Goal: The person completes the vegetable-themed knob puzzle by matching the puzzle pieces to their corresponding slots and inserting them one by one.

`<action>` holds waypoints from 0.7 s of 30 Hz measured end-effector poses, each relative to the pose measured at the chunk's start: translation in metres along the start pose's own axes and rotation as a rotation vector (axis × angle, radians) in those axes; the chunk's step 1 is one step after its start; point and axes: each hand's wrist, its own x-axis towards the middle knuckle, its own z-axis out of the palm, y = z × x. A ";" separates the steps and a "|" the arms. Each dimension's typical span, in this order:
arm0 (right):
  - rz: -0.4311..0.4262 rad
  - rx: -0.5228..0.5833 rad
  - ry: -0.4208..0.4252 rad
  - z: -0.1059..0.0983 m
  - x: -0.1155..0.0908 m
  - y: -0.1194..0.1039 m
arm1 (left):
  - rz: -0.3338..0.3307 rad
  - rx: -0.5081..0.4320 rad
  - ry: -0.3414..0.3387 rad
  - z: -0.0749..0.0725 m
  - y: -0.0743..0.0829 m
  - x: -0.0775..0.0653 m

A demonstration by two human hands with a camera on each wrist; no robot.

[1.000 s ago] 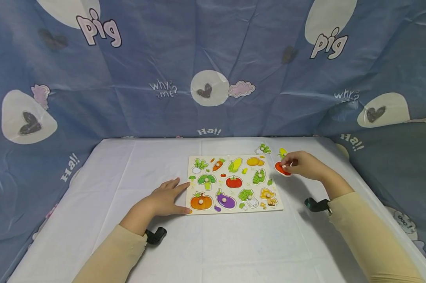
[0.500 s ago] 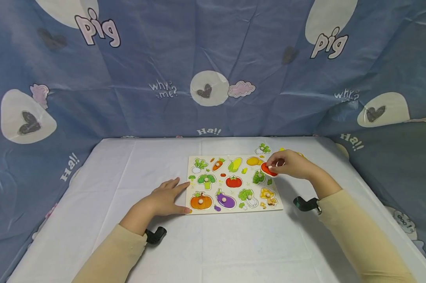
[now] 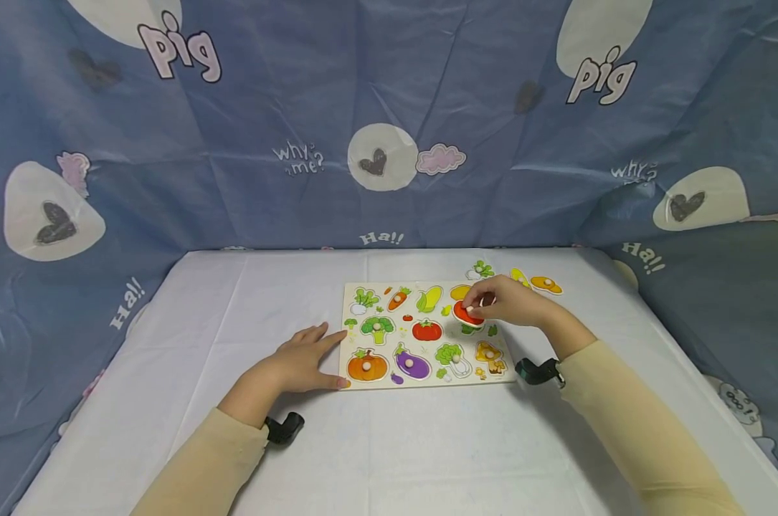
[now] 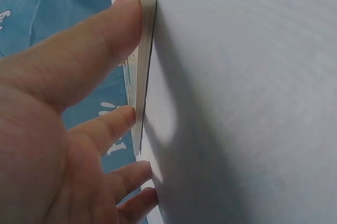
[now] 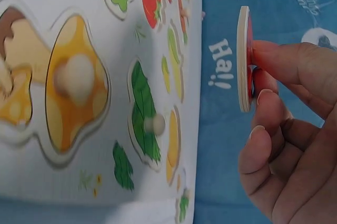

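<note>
A wooden peg puzzle board (image 3: 398, 315) with vegetable pictures lies on the white-covered table. My left hand (image 3: 301, 364) rests at its left side, thumb and index fingertip touching the edge; the left wrist view shows the other fingers spread below. Over the board's right part, my right hand (image 3: 505, 301) pinches a red tomato puzzle piece (image 3: 466, 313) by its small knob. In the right wrist view this tomato piece (image 5: 243, 61) is seen edge-on, raised off the board. To its left in the head view is the printed tomato (image 3: 427, 331) on the board. The green leafy piece (image 3: 471, 330) is partly covered.
Behind the board lies a loose turnip piece (image 3: 480, 270). Loose corn (image 3: 519, 276) and potato (image 3: 546, 284) pieces lie at the back right. Knobbed pieces such as the pumpkin (image 3: 367, 367) and eggplant (image 3: 413, 367) sit in the board. A blue curtain (image 3: 389, 215) hangs behind the table.
My right hand has carried the tomato piece leftward from beside the board to above its right part, uncovering the loose potato piece. The left hand has stayed in place.
</note>
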 end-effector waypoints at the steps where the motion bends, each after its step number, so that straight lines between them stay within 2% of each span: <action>1: -0.002 -0.005 -0.006 0.001 0.002 -0.001 | -0.001 0.001 0.000 0.000 0.000 0.000; 21: -0.058 0.029 -0.154 0.027 0.040 -0.010 | -0.004 0.004 -0.003 -0.001 0.001 -0.002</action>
